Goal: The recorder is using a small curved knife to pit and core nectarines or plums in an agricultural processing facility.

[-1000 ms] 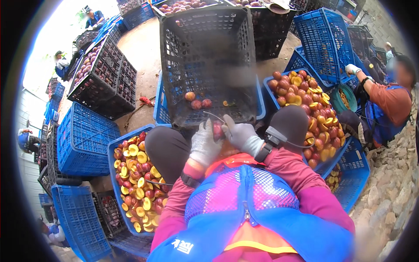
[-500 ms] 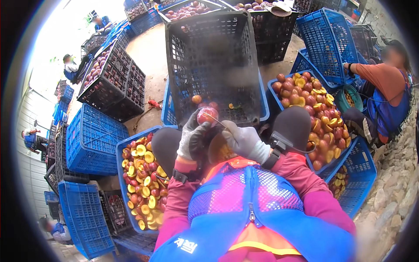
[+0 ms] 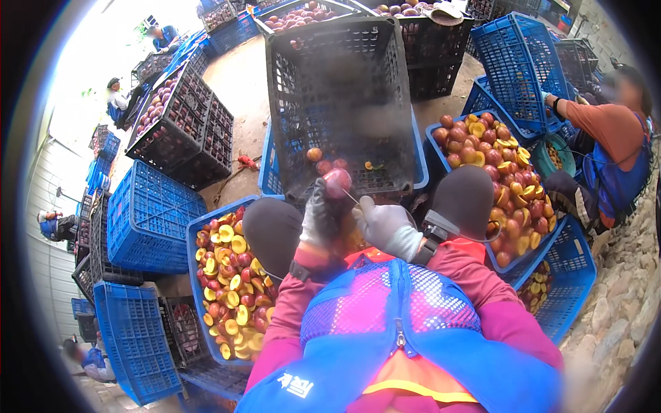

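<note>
My left hand, in a grey-and-black glove, is closed round a red plum at the near edge of a tilted black crate. Just to its right, my gloved right hand grips a knife; only its thin blade shows, reaching toward the plum, and the handle is hidden in the fist. Whether the blade touches the skin I cannot tell. Inside the crate a few whole plums lie at the low end, among them an orange-red plum.
Cut plums with yellow flesh fill a blue crate by my left knee and another blue crate at right. Stacked blue crates and black crates stand farther left. A co-worker sits at the right beside a green basin.
My left hand has moved forward and slightly right with the plum. My right hand stays close by with the knife. The co-worker's hand at the right has shifted against the blue crate.
</note>
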Demonstrator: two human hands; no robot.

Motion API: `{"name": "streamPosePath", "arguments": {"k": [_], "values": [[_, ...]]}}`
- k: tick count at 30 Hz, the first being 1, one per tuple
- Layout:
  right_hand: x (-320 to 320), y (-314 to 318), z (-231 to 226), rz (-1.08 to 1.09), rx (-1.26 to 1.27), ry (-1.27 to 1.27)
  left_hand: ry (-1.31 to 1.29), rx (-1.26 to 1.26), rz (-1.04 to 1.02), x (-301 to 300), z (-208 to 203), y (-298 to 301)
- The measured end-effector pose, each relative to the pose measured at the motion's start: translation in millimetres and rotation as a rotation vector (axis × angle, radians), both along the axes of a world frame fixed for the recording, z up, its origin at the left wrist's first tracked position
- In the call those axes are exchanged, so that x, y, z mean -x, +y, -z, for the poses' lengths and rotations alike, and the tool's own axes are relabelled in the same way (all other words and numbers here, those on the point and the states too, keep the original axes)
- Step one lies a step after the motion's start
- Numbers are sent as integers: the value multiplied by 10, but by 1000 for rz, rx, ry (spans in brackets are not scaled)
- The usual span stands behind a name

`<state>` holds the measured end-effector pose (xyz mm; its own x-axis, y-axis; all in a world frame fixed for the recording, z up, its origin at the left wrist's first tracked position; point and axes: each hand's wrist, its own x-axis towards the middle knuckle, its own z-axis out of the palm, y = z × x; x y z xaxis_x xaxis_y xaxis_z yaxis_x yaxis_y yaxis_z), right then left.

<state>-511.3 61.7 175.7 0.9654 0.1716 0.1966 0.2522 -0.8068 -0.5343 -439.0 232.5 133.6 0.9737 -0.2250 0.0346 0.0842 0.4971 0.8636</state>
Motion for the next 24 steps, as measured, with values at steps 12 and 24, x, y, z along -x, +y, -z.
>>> {"name": "streamPosePath", "arguments": {"k": [12, 24], "values": [[3, 26, 314, -51, 129, -114, 597, -5, 23, -76, 223, 202], [-101, -158, 470, -131, 162, -295, 517, 176, 300, 86, -105, 349]]}}
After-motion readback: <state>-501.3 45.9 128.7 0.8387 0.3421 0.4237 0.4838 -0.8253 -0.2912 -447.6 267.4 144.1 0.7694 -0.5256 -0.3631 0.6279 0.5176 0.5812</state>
